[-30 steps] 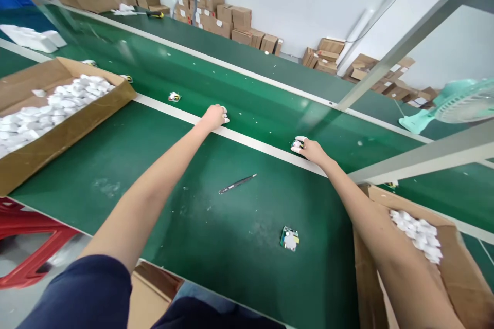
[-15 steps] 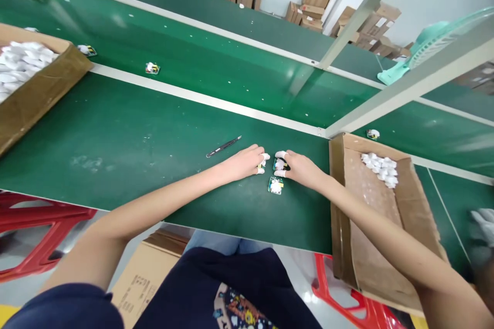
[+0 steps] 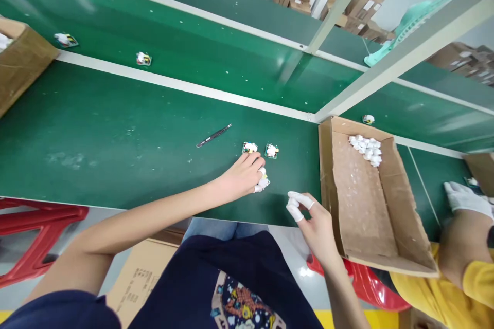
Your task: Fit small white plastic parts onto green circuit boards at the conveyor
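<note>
My left hand (image 3: 243, 175) has its white-capped thumb and a finger on opposite edges of a small circuit board (image 3: 264, 182) with white and yellow parts. Just behind that hand lies a second circuit board (image 3: 250, 147), and to its right a third circuit board (image 3: 271, 151). Apart from the boards, near the front edge of the bench, my right hand (image 3: 314, 218) is raised. White finger cots cover its fingertips, which are drawn close together with nothing visible in them. Black tweezers (image 3: 214, 135) lie behind and left of my left hand.
An open cardboard box (image 3: 358, 205) with white pieces (image 3: 366, 149) stands on the right. Another cardboard box (image 3: 27, 64) is at far left. More boards (image 3: 144, 58) sit beyond the white rail. At far right is a co-worker's gloved hand (image 3: 466, 198).
My right hand has left the board it was touching and moved toward the bench front. My left hand has shifted forward to the nearest board; two boards now lie behind it. The view has shifted.
</note>
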Tool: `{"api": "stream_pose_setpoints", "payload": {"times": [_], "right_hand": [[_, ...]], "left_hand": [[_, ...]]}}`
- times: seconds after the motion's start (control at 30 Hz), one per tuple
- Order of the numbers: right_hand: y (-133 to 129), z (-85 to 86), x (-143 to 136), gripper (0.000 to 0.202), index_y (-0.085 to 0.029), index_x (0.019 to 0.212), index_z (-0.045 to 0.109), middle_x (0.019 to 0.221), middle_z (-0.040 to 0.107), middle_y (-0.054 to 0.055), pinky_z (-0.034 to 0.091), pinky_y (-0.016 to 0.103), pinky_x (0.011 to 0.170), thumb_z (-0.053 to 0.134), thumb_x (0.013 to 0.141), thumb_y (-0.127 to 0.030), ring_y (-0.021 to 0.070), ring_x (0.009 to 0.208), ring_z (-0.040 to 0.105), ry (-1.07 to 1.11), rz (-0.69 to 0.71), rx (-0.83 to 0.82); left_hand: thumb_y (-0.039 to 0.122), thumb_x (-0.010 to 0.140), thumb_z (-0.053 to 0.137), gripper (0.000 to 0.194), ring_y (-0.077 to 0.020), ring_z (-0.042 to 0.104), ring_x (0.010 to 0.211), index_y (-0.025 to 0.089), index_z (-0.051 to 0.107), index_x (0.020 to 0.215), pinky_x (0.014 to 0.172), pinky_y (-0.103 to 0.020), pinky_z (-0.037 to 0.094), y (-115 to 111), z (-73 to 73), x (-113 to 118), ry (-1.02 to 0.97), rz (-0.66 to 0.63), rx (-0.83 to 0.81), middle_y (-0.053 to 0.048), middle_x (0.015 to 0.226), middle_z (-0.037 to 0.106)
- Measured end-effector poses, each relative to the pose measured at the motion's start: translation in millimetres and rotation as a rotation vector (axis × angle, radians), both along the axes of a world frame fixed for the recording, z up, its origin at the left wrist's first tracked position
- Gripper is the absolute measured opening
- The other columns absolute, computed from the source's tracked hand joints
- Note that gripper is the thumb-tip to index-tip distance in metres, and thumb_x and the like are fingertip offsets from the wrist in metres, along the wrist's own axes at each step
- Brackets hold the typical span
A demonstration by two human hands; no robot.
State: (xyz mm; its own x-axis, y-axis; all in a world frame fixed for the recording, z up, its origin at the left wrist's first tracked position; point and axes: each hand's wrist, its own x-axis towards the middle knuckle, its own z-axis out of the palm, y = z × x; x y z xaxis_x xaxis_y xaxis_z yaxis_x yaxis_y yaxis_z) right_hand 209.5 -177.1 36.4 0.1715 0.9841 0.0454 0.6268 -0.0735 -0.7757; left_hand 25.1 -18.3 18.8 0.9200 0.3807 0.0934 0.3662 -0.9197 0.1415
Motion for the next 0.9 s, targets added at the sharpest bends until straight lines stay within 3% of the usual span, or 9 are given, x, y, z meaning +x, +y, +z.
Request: {"api": "stream_pose_setpoints", "payload": {"times": [0.1,0.17,0.3,0.37,0.53,0.73,0.9], "right_hand": [[3.3,-24.9,-8.1,0.028,-0.017,0.115,0.062,0.086,0.058,0.004,0.05,0.028,0.066,0.052,0.092,-0.031,0.0139,0.07,0.056,-0.149,-0.023,0.064],[6.2,-38.2,-11.4,0.031,-0.017,0.12,0.06,0.09,0.059,0.005,0.052,0.029,0.07,0.05,0.094,-0.029,0.0153,0.075,0.058,-0.203,0.008,0.083],[2.9,-51.6,-10.5,0.032,-0.017,0.124,0.057,0.105,0.058,0.011,0.052,0.036,0.083,0.048,0.095,-0.026,0.0218,0.096,0.058,-0.364,0.073,0.08],[-0.3,-50.3,-7.4,0.03,-0.016,0.122,0.057,0.106,0.057,0.012,0.051,0.037,0.084,0.048,0.095,-0.025,0.0226,0.097,0.056,-0.401,0.095,0.059],[7.7,-32.0,-7.7,0.017,-0.018,0.109,0.058,0.097,0.057,0.007,0.05,0.031,0.08,0.051,0.094,-0.021,0.0175,0.088,0.057,-0.294,0.137,0.038],[33.8,-27.7,-25.2,0.02,-0.018,0.113,0.056,0.099,0.057,0.009,0.049,0.034,0.08,0.049,0.094,-0.02,0.0201,0.091,0.055,-0.329,0.262,0.106],[34.8,-28.2,-30.3,0.022,-0.014,0.111,0.059,0.1,0.055,0.012,0.049,0.034,0.078,0.047,0.095,-0.025,0.0214,0.091,0.054,-0.361,0.299,0.035]], "left_hand": [[0.029,0.075,0.072,0.036,-0.0342,0.043,0.114,0.005,0.062,0.1,0.088,-0.042,0.039,-2.7,3.8,-7.3,0.032,0.039,-0.062,-0.018,0.114,0.055],[0.032,0.073,0.075,0.048,-0.0327,0.043,0.113,0.006,0.058,0.11,0.087,-0.041,0.039,0.1,4.9,-11.6,0.038,-0.001,-0.152,-0.017,0.117,0.054],[0.024,0.078,0.069,0.024,-0.0283,0.042,0.111,0.014,0.063,0.098,0.088,-0.039,0.039,6.1,-1.8,-17.9,-0.001,-0.112,-0.284,-0.011,0.115,0.054],[0.025,0.079,0.067,0.019,-0.0283,0.041,0.112,0.014,0.063,0.094,0.089,-0.04,0.038,4.6,-8.6,-20.1,-0.055,-0.093,-0.317,-0.011,0.114,0.054],[0.033,0.083,0.062,0.029,-0.0307,0.039,0.113,0.011,0.062,0.102,0.089,-0.044,0.039,-5.8,-22.3,-22.0,-0.162,-0.023,-0.324,-0.013,0.116,0.054],[0.031,0.082,0.063,0.026,-0.0312,0.04,0.114,0.011,0.062,0.099,0.089,-0.044,0.038,-7.8,-23.5,-20.1,-0.196,-0.034,-0.309,-0.013,0.114,0.056],[0.03,0.082,0.064,0.023,-0.0309,0.041,0.112,0.011,0.063,0.095,0.089,-0.044,0.038,-9.0,-22.8,-20.8,-0.228,-0.025,-0.311,-0.013,0.112,0.057]]}}
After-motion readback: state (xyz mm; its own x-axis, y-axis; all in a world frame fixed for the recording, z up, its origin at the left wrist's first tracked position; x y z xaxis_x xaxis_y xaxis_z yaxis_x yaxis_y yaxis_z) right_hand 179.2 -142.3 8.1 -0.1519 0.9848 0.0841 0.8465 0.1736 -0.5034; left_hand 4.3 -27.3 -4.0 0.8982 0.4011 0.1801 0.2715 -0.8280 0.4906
